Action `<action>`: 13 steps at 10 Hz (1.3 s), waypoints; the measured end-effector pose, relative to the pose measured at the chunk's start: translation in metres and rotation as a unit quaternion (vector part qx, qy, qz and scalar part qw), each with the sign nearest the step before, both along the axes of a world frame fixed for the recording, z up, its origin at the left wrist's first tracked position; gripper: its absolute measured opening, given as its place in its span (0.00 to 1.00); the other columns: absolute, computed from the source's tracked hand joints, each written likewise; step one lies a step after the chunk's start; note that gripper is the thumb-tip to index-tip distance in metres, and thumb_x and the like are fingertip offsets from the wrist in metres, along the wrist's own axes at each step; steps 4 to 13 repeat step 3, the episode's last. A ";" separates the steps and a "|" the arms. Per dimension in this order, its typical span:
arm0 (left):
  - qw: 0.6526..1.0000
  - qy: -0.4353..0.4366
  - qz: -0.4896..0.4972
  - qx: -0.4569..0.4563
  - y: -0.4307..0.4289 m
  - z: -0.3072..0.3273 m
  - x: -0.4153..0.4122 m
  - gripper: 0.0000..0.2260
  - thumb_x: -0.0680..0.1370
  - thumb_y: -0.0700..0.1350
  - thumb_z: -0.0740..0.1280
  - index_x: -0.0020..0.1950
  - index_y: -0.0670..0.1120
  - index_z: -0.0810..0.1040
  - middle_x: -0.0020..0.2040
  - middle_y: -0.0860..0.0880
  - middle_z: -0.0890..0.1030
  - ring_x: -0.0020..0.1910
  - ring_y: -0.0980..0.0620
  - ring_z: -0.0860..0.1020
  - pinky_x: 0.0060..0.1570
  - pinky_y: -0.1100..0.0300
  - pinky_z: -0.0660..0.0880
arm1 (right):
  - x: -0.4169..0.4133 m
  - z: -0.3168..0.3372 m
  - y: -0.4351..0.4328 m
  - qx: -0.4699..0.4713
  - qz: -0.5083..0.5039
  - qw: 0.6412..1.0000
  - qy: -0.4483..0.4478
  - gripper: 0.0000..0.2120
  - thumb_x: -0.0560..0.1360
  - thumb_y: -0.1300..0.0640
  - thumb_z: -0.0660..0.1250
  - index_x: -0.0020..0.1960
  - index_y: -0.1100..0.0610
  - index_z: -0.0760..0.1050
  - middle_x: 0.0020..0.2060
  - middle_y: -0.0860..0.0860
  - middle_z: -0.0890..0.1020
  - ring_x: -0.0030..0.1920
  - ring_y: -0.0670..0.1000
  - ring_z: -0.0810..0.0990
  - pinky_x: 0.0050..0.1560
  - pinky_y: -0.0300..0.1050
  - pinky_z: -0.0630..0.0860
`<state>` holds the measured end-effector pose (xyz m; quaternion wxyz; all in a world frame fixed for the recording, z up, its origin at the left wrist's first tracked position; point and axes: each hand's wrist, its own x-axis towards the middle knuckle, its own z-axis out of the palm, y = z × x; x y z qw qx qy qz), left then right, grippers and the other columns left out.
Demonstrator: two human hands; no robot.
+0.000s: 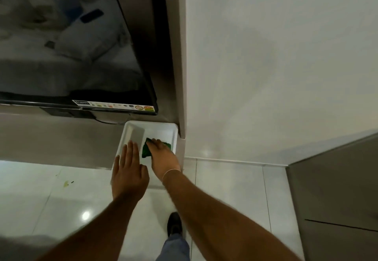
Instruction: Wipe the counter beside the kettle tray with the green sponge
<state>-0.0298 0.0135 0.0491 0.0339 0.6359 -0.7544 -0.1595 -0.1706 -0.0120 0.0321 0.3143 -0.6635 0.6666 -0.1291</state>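
A white tray (171, 129) sits at the right end of a grey counter (61, 138), against the wall corner. Inside the tray lies the green sponge (146, 151), and my right hand (163, 156) presses down on it with fingers spread over its top. My left hand (128, 170) lies flat and open over the tray's near left part, fingers together and pointing away from me. No kettle is visible in the tray.
A large black television (71, 45) stands on the counter just behind the tray, its lower edge carrying stickers. A white wall (276, 66) rises to the right. Glossy white floor tiles (225, 189) lie below, with a small stain at the left and my shoe (174, 223).
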 end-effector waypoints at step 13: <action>0.996 0.037 -0.085 0.015 -0.010 -0.015 -0.015 0.32 0.85 0.55 0.49 0.88 0.48 0.50 0.89 0.47 0.52 0.88 0.48 0.49 0.87 0.42 0.52 | 0.003 -0.019 0.007 0.056 0.021 0.998 0.014 0.19 0.85 0.54 0.63 0.75 0.56 0.72 0.72 0.57 0.78 0.70 0.59 0.79 0.73 0.56 0.75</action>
